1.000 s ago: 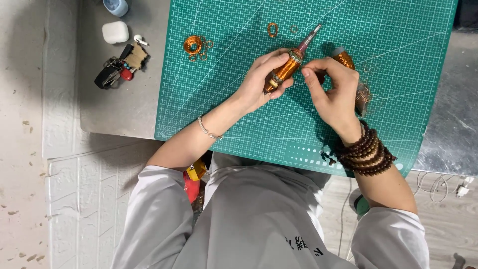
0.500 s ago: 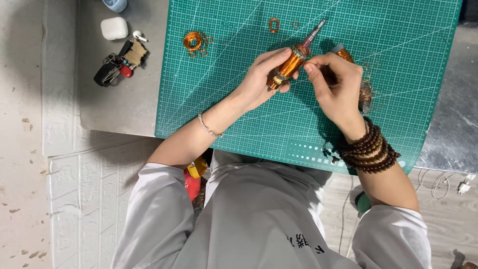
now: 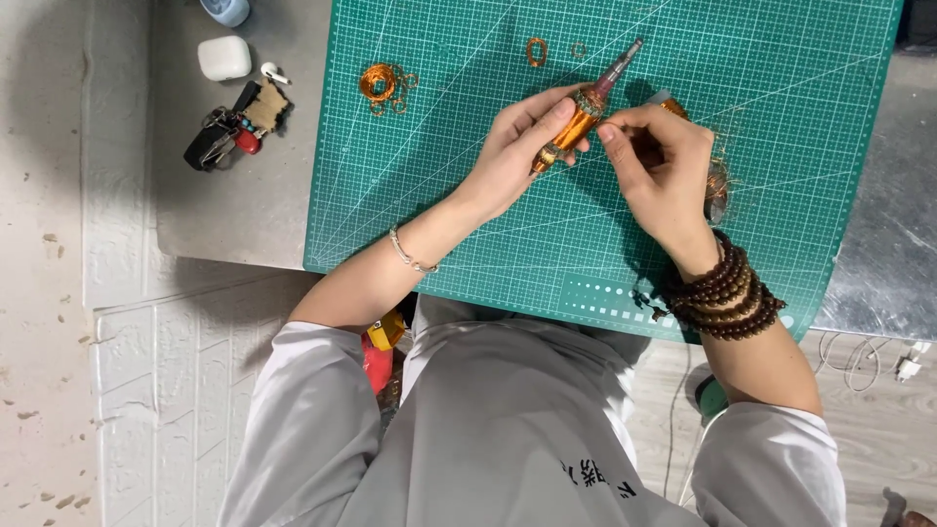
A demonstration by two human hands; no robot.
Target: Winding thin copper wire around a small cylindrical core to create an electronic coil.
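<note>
Over the green cutting mat (image 3: pixel 781 107), the left hand (image 3: pixel 522 146) grips a copper-wound tool (image 3: pixel 584 109); the right hand (image 3: pixel 664 156) pinches fine wire against it, mid-winding, probably needing steady tension.

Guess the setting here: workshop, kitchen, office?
Probably a small craft or hobby bench: a green gridded cutting mat on a grey table, loose copper wire coils, and the left hand holding a wire-wound rod.

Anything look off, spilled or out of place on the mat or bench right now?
Nothing stands out. The left hand holds the copper-wound tool over the green cutting mat, with the right hand at its side. The wire coil and small rings lie loose on the mat.
</note>
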